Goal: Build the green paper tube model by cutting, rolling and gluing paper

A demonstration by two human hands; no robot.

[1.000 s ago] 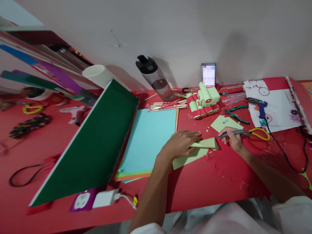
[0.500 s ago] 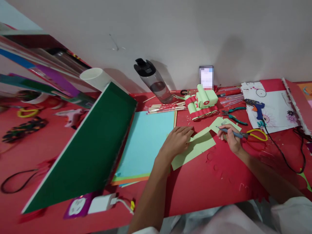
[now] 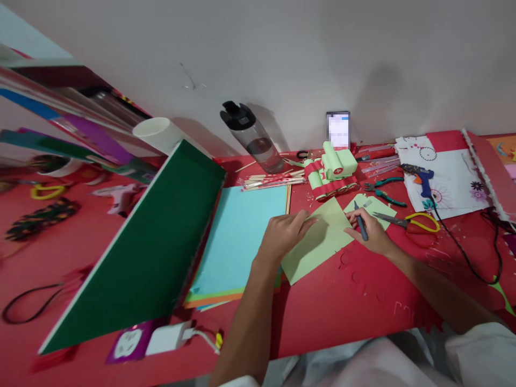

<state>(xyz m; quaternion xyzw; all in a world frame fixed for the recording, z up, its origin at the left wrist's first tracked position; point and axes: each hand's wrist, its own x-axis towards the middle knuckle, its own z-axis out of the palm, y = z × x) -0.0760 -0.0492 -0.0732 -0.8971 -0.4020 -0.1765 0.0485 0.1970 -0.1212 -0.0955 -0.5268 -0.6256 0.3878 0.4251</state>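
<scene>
A sheet of light green paper (image 3: 318,247) lies in front of me on the red table. My left hand (image 3: 284,231) grips its upper left edge, thumb over the paper and fingers curled. At the sheet's right corner is my right hand (image 3: 366,228), holding a slim grey-blue pen (image 3: 362,227) among its fingers while the fingertips touch the paper. Just beyond that hand lie more light green paper pieces (image 3: 381,206). Scissors (image 3: 403,221) with a yellow handle rest right of the hand. Behind the sheet stands a green and red rolled-paper model (image 3: 332,169).
A stack of coloured paper (image 3: 242,236) and a leaning green board (image 3: 141,258) are at left. Sticks (image 3: 274,179), a water bottle (image 3: 256,140) and a phone (image 3: 338,129) line the back. Right are pliers (image 3: 385,192) and a blue glue gun (image 3: 421,180) with its cord.
The green sheet shows wider, where a narrower strip lay before. My left hand went from lying flat to gripping its edge. My right hand moved left to the sheet, uncovering the scissor blades.
</scene>
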